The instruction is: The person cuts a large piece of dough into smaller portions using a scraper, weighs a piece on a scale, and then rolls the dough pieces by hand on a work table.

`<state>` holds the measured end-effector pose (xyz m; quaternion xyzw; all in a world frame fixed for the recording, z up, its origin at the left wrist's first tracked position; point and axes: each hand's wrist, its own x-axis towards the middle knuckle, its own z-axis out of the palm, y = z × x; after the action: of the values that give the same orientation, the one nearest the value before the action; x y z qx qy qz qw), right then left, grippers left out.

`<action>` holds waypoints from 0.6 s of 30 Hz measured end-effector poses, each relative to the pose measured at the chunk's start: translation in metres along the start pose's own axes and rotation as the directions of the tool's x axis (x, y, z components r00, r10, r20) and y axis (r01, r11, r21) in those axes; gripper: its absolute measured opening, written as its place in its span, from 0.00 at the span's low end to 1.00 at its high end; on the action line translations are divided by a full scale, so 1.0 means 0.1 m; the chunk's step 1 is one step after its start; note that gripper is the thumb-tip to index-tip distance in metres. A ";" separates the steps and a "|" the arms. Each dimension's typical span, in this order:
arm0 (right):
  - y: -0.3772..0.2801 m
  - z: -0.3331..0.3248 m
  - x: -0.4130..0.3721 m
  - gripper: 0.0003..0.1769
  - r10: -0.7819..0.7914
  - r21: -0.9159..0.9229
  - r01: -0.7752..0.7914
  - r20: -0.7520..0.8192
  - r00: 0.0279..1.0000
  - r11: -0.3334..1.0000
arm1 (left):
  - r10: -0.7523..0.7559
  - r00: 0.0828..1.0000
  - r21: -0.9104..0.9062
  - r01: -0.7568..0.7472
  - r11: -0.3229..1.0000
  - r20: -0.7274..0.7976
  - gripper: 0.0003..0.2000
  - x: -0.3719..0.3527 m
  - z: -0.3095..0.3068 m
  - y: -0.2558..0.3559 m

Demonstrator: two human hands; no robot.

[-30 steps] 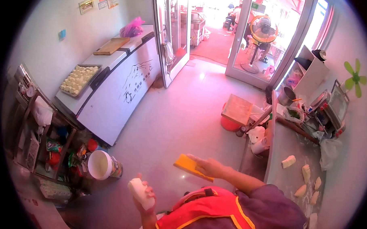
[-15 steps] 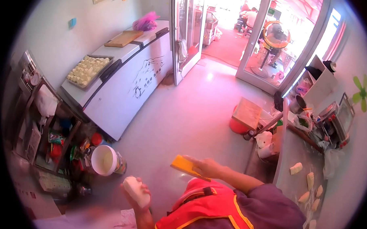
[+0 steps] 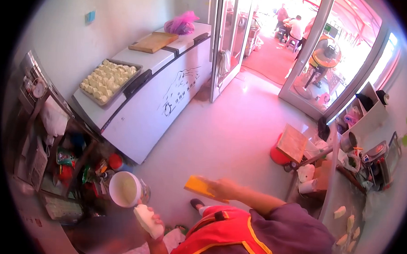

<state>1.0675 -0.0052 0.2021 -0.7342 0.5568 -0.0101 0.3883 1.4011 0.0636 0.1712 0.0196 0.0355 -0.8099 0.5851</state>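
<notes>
My left hand [image 3: 154, 224] grips a white lump of dough [image 3: 146, 221] low in the view, just right of a white bucket [image 3: 124, 189] on the floor. My right hand [image 3: 223, 189] holds a flat yellow scraper [image 3: 201, 187] out in front of my chest, above the pale floor. I wear a red and yellow apron [image 3: 222, 239] over a purple sleeve. One shoe [image 3: 197, 203] shows beneath the scraper.
A white chest freezer [image 3: 155, 91] on the left carries a tray of dough pieces [image 3: 108, 81], a wooden board [image 3: 153, 41] and a pink bag [image 3: 181, 23]. A cluttered shelf [image 3: 54, 153] stands far left. A counter with dough pieces [image 3: 348, 221] is at the right; glass doors [image 3: 229, 43] open behind.
The view has swung left and down, so the freezer and bucket sit nearer the middle. My left hand with the dough has dropped lower; the scraper hand stays out front.
</notes>
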 end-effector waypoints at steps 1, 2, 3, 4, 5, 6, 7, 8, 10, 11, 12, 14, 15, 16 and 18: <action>-0.04 -0.05 0.17 0.33 -0.010 -0.007 0.010 0.000 1.000 1.000 | 0.034 0.999 0.029 -0.034 0.999 -0.022 0.23 0.13 0.08 0.10; -0.04 -0.08 0.35 0.33 -0.039 -0.013 0.039 -0.012 0.999 0.999 | 0.070 0.997 0.055 -0.068 0.996 -0.042 0.23 0.26 0.13 0.19; -0.05 -0.11 0.54 0.33 -0.068 -0.020 0.067 -0.025 0.997 0.998 | 0.105 0.993 0.071 -0.101 0.992 -0.061 0.22 0.39 0.14 0.30; -0.07 -0.15 0.71 0.33 -0.096 -0.025 0.095 -0.037 0.995 0.995 | 0.139 0.987 0.087 -0.132 0.987 -0.080 0.22 0.48 0.13 0.41; -0.10 -0.19 0.88 0.33 -0.090 -0.009 0.090 -0.022 0.996 0.996 | 0.173 0.980 0.105 -0.162 0.981 -0.102 0.21 0.56 0.12 0.53; -0.18 -0.26 1.02 0.33 -0.083 0.007 0.083 -0.004 0.997 0.997 | 0.190 0.973 0.102 -0.178 0.979 -0.129 0.20 0.60 0.07 0.65; -0.26 -0.33 1.13 0.33 -0.076 0.023 0.076 0.016 0.997 0.997 | 0.209 0.965 0.098 -0.196 0.976 -0.157 0.20 0.63 0.00 0.75; -0.38 -0.42 1.22 0.33 -0.093 0.010 0.093 0.020 0.995 0.996 | 0.227 0.956 0.095 -0.213 0.972 -0.183 0.19 0.66 -0.07 0.86; -0.61 -0.56 1.38 0.33 -0.127 -0.010 0.128 0.021 0.992 0.992 | 0.195 0.962 0.017 -0.195 0.981 -0.192 0.19 0.71 -0.11 1.06; -0.65 -0.57 1.50 0.33 -0.104 -0.008 0.104 0.048 0.993 0.995 | 0.175 0.965 -0.021 -0.182 0.983 -0.198 0.19 0.76 -0.14 1.17; -0.68 -0.57 1.62 0.33 -0.078 -0.005 0.079 0.075 0.994 0.997 | 0.167 0.964 -0.046 -0.180 0.983 -0.206 0.19 0.83 -0.14 1.27; -0.80 -0.56 1.80 0.34 -0.032 0.011 0.031 0.111 0.993 0.999 | 0.151 0.962 -0.096 -0.176 0.980 -0.226 0.18 0.93 -0.15 1.49; -0.90 -0.61 1.85 0.34 -0.012 0.023 0.010 0.117 0.993 1.000 | 0.135 0.971 -0.077 -0.152 0.985 -0.198 0.18 1.00 -0.15 1.62; -0.99 -0.63 1.92 0.34 0.007 0.034 -0.011 0.121 0.993 0.999 | 0.117 0.979 -0.058 -0.129 0.990 -0.168 0.18 1.09 -0.15 1.75; -1.10 -0.53 2.09 0.34 0.032 0.044 -0.035 0.067 0.997 0.998 | 0.088 0.988 -0.022 -0.091 0.996 -0.123 0.18 1.26 -0.12 2.01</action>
<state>1.2118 -0.1988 0.2157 -0.7158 0.5555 0.0084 0.4230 1.5516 -0.1178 0.1428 0.0629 0.0814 -0.7794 0.6180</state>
